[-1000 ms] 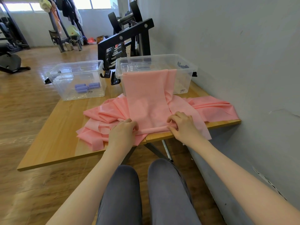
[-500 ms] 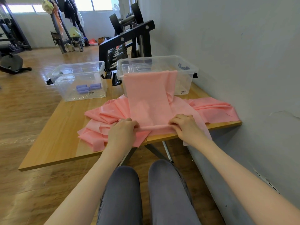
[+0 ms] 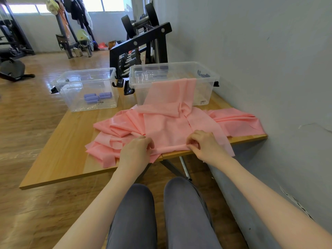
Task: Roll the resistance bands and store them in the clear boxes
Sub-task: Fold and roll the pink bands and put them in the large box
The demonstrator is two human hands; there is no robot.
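Note:
A wide pink resistance band (image 3: 167, 123) lies flat down the middle of the wooden table (image 3: 68, 141), its far end draped over the front wall of the right clear box (image 3: 206, 76). More pink bands (image 3: 115, 126) lie crumpled beneath and beside it. My left hand (image 3: 135, 153) and my right hand (image 3: 204, 144) pinch the band's near edge, which is curled into a thin roll at the table's front edge. The left clear box (image 3: 75, 83) holds rolled purple bands (image 3: 98, 97).
A grey wall (image 3: 269, 69) runs close along the table's right side. A black dumbbell rack (image 3: 142, 44) stands right behind the boxes. My knees (image 3: 161, 212) are below the table's front edge. Wooden floor and gym gear lie to the left.
The near edge of the band has been turned over into a tighter roll between my fingers. Slack has formed in the band near the right box, where it now folds.

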